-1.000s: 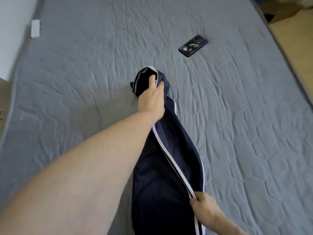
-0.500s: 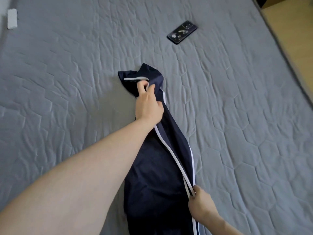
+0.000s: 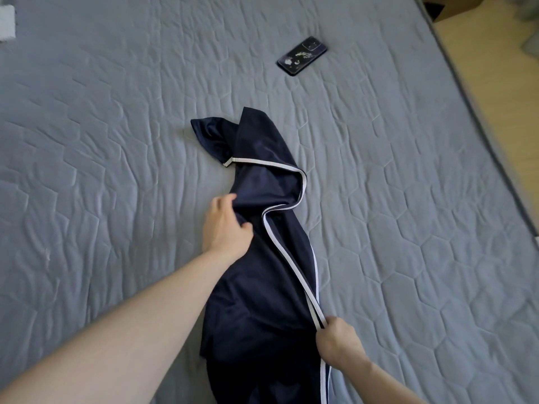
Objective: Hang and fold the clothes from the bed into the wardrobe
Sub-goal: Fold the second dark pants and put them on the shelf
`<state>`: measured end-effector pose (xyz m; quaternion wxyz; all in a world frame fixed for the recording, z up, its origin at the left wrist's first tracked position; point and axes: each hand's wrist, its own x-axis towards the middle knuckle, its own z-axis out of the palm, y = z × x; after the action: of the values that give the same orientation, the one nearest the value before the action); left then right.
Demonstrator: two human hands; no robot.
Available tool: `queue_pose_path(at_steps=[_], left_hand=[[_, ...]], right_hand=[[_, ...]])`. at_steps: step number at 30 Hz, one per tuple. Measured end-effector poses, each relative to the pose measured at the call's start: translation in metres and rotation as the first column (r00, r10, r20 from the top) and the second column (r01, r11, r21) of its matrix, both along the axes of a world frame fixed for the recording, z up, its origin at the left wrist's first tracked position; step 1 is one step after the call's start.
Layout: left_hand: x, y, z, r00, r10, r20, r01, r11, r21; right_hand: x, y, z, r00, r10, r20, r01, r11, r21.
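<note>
Two hands (image 3: 226, 225) (image 3: 338, 342) on navy garment (image 3: 262, 287) across grey mattress (image 3: 116, 141).

garment (image 3: 262, 287): lower end cut off by the bottom edge
left hand (image 3: 226, 228): fingertips hidden in cloth
white object (image 3: 6, 23): cut by the left edge, unidentifiable

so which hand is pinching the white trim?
The right hand, at the garment's near edge. The left hand only grips dark fabric further up.
</note>
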<state>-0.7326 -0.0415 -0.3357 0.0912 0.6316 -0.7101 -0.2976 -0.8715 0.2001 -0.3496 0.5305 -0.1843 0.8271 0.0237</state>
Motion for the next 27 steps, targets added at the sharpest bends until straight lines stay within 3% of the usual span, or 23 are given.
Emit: queue_pose_path(at_steps=[3,5,8,11,14,17,20,22,24,27], left_hand=[[0.039,0.021,-0.011,0.976,0.127,0.177,-0.165,0.961,0.223],[0.057,0.034,-0.015,0.96,0.127,0.249,-0.209,0.918,0.338],[0.065,0.044,-0.021,0.976,0.158,0.148,-0.209,0.868,0.45],[0.06,0.044,-0.022,0.962,0.272,0.002,-0.234,0.824,0.517],[0.056,0.041,-0.023,0.949,0.311,-0.044,-0.244,0.818,0.52],[0.055,0.044,-0.025,0.95,0.306,-0.069,-0.248,0.867,0.433],[0.061,0.05,-0.027,0.953,0.294,-0.074,-0.241,0.882,0.404],[0.07,0.051,-0.026,0.966,0.254,-0.049,-0.208,0.875,0.438],[0.083,0.045,-0.027,0.98,0.197,-0.021,-0.17,0.892,0.419],[0.095,0.026,-0.026,0.987,0.161,0.021,-0.159,0.937,0.31]], right_hand=[[-0.01,0.005,0.002,0.997,0.002,-0.072,0.004,0.996,0.085],[-0.019,0.006,0.004,0.991,-0.016,-0.135,0.029,0.996,0.089],[-0.022,-0.007,0.01,0.983,0.002,-0.183,-0.025,0.992,-0.122],[-0.016,-0.051,0.019,0.99,-0.019,-0.138,-0.039,0.914,-0.403],[-0.014,-0.103,0.021,0.99,-0.08,-0.118,0.006,0.85,-0.527],[-0.006,-0.142,0.016,0.976,-0.075,-0.205,-0.058,0.815,-0.576],[0.002,-0.165,0.006,0.989,-0.065,-0.13,-0.008,0.868,-0.497],[0.0,-0.169,0.001,0.984,-0.044,-0.174,-0.043,0.883,-0.468],[-0.011,-0.167,-0.002,0.958,-0.133,-0.252,-0.007,0.874,-0.485],[-0.039,-0.157,-0.005,0.924,-0.296,-0.243,0.178,0.893,-0.413]])
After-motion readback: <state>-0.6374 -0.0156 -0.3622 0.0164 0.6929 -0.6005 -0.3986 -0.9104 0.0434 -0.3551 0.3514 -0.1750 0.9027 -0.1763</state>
